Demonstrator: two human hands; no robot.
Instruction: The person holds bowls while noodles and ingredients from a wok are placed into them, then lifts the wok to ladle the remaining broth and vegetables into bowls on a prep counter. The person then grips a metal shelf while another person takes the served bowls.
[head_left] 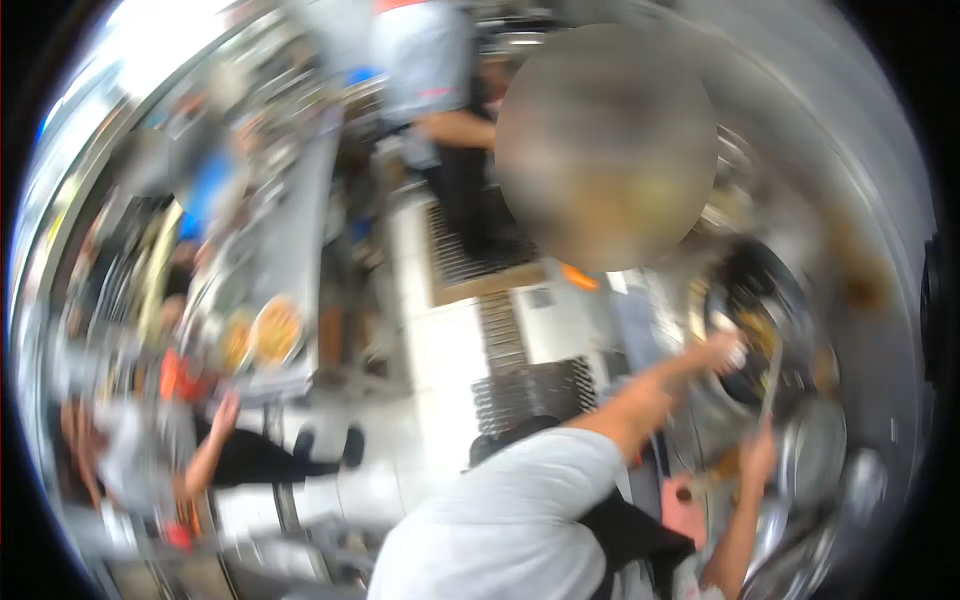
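A dark wok point(745, 275) sits at the right, with yellowish food point(757, 328) in it. My left hand point(716, 352) is closed at the wok's near rim, around something white that looks like a cloth; blur hides the detail. Lower in the view, my right hand point(757, 456) grips the handle of a long metal utensil point(774, 378), whose far end reaches into the wok. Motion blur softens the food and the utensil's tip.
Round metal pans point(812, 450) stand beside the wok, near a pink board point(684, 508). A co-worker point(425, 75) stands at the top. Another person point(150, 450) is at the left, by a counter point(290, 235) with bowls of food point(277, 331). A round blur covers the upper middle.
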